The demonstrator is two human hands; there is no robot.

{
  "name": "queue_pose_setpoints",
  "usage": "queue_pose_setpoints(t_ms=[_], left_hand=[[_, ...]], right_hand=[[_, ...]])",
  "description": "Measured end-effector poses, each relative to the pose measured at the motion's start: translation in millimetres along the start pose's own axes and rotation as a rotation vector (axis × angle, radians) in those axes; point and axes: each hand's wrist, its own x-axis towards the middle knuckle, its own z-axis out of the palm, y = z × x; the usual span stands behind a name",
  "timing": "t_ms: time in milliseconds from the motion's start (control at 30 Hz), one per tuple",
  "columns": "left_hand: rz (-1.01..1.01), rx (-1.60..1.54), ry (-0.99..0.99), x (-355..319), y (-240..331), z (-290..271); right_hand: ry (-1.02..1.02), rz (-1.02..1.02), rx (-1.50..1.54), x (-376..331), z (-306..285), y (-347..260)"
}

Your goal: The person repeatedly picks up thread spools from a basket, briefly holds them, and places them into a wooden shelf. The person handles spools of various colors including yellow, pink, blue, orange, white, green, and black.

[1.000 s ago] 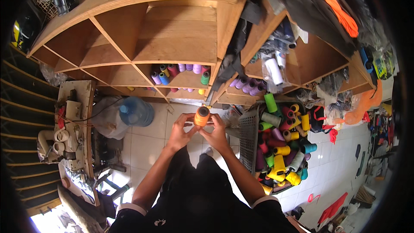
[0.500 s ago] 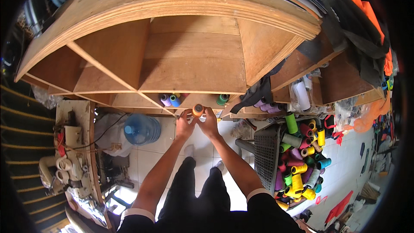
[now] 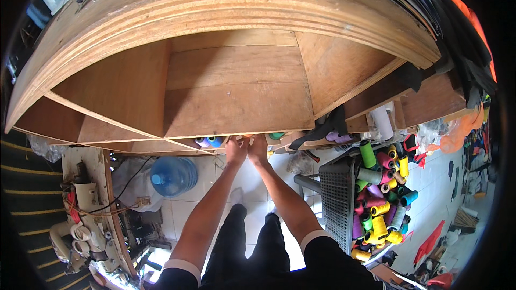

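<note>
My left hand [image 3: 235, 151] and my right hand [image 3: 258, 150] are side by side at the opening of the lower shelf row. Between them they grip an orange thread spool [image 3: 248, 136], of which only a sliver shows. The shelf board [image 3: 236, 130] above covers the fingertips. Just left of my left hand, a blue thread spool [image 3: 214, 141] and a pale purple one [image 3: 202, 142] stand in the same compartment. A green thread spool [image 3: 277, 135] is close by my right hand, mostly under the board.
A dark plastic crate [image 3: 336, 198] piled with coloured thread spools stands at the right. To the left are a blue water jug [image 3: 174, 176] on the tiled floor and a sewing machine [image 3: 88, 231]. Dark cloth [image 3: 322, 129] hangs off the shelf's right side.
Both hands have carried the orange thread spool forward into the lower compartment, so it is now mostly hidden. The shelf looms nearer in view.
</note>
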Motion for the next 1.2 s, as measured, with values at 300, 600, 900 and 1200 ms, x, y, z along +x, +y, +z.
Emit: queue_pose_setpoints(t_ms=[300, 600, 900, 1200], left_hand=[[-0.002, -0.142, 0.122, 6, -20, 5], [-0.017, 0.069, 0.127, 0, -22, 0], [0.134, 0.259, 0.042, -10, -35, -3], [0.132, 0.197, 0.137, -21, -58, -9]], right_hand=[[-0.013, -0.080, 0.076, 10, 17, -1], [0.004, -0.115, 0.083, 11, 21, -3], [-0.100, -0.332, -0.224, -12, 0, 11], [0.013, -0.239, -0.031, 3, 20, 0]])
